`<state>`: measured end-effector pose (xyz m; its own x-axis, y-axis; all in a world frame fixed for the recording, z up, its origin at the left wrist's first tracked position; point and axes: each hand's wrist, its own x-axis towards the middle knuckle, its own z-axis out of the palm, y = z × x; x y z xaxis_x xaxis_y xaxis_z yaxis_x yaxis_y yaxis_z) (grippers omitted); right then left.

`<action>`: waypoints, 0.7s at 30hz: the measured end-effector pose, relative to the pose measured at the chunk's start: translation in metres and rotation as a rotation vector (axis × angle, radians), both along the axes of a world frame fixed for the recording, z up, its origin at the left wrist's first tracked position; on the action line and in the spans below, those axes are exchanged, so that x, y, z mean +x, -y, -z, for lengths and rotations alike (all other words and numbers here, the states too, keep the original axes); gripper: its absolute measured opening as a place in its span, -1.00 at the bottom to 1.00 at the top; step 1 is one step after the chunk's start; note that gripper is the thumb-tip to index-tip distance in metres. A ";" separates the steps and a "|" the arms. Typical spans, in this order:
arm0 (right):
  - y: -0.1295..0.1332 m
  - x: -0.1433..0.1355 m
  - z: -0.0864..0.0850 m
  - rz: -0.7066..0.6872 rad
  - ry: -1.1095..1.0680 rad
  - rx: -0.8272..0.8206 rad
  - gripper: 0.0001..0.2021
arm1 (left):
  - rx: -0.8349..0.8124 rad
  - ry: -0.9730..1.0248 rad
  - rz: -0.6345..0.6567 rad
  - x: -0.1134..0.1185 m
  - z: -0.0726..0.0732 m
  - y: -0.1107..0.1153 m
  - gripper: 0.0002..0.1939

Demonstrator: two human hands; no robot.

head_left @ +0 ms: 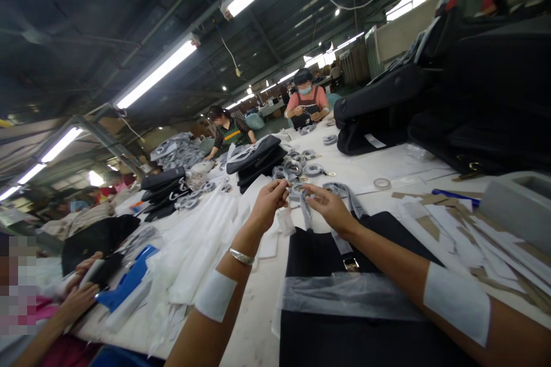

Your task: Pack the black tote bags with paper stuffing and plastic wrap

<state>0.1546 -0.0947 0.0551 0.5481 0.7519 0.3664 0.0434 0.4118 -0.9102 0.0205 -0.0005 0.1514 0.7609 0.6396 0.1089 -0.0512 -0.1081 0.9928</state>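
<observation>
A black bag lies on the table in front of me, with a clear plastic band across it. Its handle strap is wrapped in greyish film, and a gold buckle shows at one end. My left hand is above the table beside the bag's far edge, thumb and fingertips pinched; what is between them is too small to make out. A small translucent piece shows just below it. My right hand is over the strap, fingers bent and apart; whether they touch it is unclear.
Wrapped strap coils and stacked black bags lie ahead. White wrapping sheets and a blue tape dispenser are left. Paper strips, a tape roll and a grey bin are right. Co-workers stand around the table.
</observation>
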 end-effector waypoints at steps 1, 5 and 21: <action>0.002 -0.001 -0.002 -0.007 0.113 0.019 -0.58 | 0.002 0.008 0.015 0.002 -0.002 0.002 -0.66; 0.005 -0.003 0.000 -0.031 0.337 0.020 -0.51 | -0.007 0.072 0.069 0.010 -0.009 0.009 -0.68; 0.011 0.002 -0.006 0.006 0.330 0.084 -0.27 | -0.110 0.224 0.049 0.030 0.000 0.019 -0.73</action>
